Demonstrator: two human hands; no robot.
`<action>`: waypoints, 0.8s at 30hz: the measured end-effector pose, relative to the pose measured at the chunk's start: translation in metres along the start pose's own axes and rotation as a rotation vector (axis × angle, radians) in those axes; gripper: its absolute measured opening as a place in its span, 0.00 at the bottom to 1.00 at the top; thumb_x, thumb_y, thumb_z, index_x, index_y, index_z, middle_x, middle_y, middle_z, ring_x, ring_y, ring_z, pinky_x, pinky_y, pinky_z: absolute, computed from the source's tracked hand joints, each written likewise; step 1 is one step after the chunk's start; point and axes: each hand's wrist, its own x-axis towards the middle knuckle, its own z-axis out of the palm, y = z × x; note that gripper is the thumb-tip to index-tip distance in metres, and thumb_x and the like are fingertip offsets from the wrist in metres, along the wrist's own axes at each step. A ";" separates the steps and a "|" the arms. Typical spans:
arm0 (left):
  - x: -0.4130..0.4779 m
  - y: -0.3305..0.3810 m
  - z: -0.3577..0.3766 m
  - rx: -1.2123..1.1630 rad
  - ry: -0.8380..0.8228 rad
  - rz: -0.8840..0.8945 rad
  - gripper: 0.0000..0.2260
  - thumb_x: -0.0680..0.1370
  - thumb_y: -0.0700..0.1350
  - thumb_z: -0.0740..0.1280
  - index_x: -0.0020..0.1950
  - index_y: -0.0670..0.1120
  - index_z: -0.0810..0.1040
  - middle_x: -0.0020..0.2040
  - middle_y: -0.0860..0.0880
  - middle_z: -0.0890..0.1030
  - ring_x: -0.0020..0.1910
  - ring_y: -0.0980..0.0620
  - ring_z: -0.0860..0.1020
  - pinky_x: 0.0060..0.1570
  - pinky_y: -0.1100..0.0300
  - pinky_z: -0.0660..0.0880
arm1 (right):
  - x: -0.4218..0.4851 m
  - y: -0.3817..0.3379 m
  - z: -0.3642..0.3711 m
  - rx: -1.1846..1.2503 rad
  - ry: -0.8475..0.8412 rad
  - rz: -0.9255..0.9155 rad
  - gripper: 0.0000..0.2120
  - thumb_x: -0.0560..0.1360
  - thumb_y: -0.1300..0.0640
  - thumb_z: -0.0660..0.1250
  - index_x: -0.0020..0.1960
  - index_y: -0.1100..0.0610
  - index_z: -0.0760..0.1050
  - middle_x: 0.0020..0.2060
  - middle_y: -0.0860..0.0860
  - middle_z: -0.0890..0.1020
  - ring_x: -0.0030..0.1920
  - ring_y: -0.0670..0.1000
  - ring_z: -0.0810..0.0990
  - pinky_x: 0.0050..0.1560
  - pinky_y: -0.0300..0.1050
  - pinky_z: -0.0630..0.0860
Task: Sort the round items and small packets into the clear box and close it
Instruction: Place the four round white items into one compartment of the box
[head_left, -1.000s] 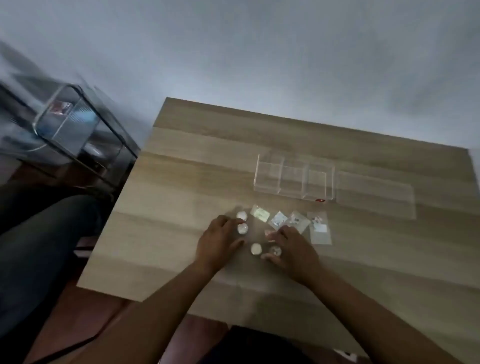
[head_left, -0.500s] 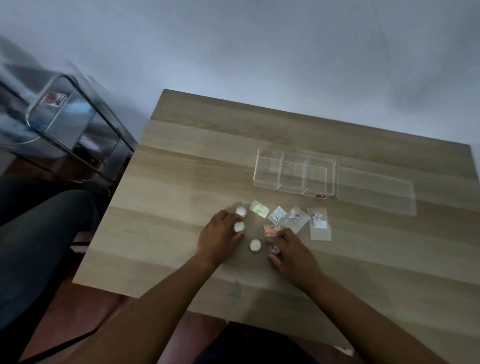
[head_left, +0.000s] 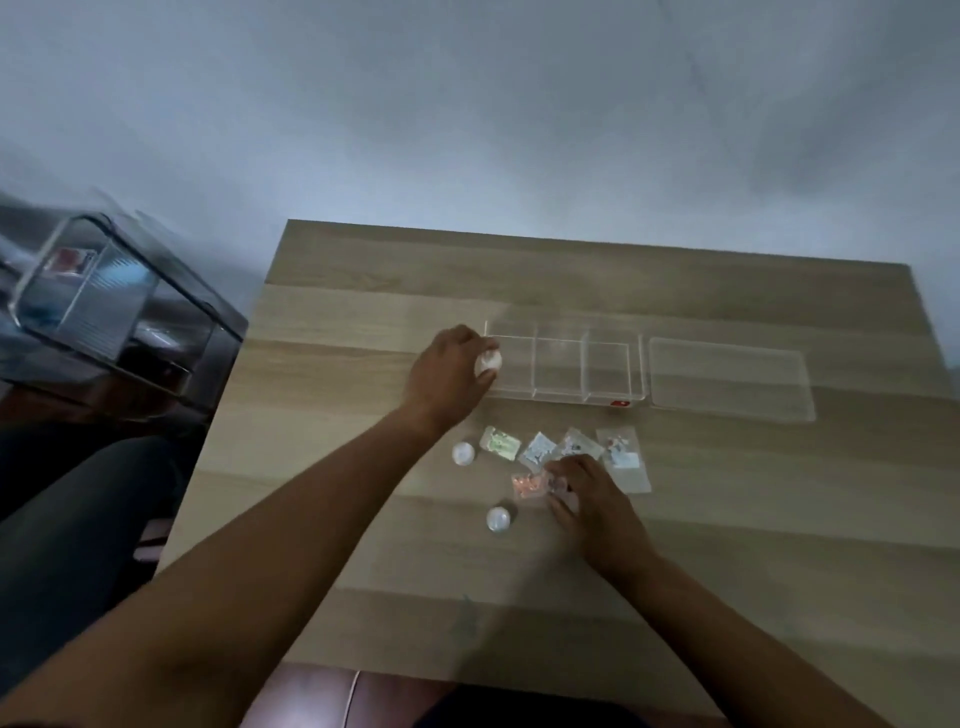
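Note:
A clear box (head_left: 608, 364) with three compartments stands open on the wooden table (head_left: 363, 322), its flat lid (head_left: 727, 376) lying to its right. My left hand (head_left: 447, 374) holds a white round item (head_left: 488, 362) at the box's left end. Two more white round items lie on the table, one (head_left: 462, 453) near my left wrist and one (head_left: 497, 518) closer to me. Several small packets (head_left: 540, 451) lie in a row in front of the box. My right hand (head_left: 592, 499) rests on them, fingers closed on a small item (head_left: 561, 488) next to an orange packet (head_left: 529, 486).
A clear storage bin (head_left: 93, 291) sits on a dark stand left of the table. A dark-trousered leg (head_left: 62, 530) shows at the lower left. The table's near edge runs just under my forearms.
My left hand has lifted one round item from the cluster and carried it up to the box's left end. My right hand has stayed by the packets.

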 end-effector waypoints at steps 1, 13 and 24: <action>0.012 0.000 0.000 0.055 -0.028 0.023 0.15 0.75 0.46 0.68 0.62 0.48 0.80 0.56 0.44 0.80 0.57 0.44 0.76 0.54 0.52 0.74 | 0.002 0.000 -0.002 0.015 0.021 0.017 0.16 0.75 0.59 0.68 0.62 0.56 0.74 0.57 0.53 0.77 0.56 0.52 0.77 0.53 0.41 0.73; 0.067 0.013 0.013 0.738 -0.313 0.286 0.12 0.77 0.49 0.65 0.58 0.51 0.82 0.57 0.49 0.83 0.58 0.45 0.75 0.51 0.53 0.72 | 0.032 0.013 -0.018 0.063 0.144 0.198 0.16 0.71 0.60 0.70 0.59 0.56 0.76 0.54 0.54 0.79 0.54 0.54 0.78 0.49 0.38 0.68; 0.059 0.005 0.004 0.298 -0.054 0.154 0.13 0.74 0.49 0.70 0.58 0.52 0.81 0.54 0.47 0.81 0.55 0.45 0.77 0.51 0.52 0.73 | 0.069 0.005 -0.044 0.113 0.271 0.120 0.11 0.72 0.61 0.71 0.55 0.58 0.77 0.48 0.54 0.81 0.45 0.50 0.80 0.46 0.38 0.72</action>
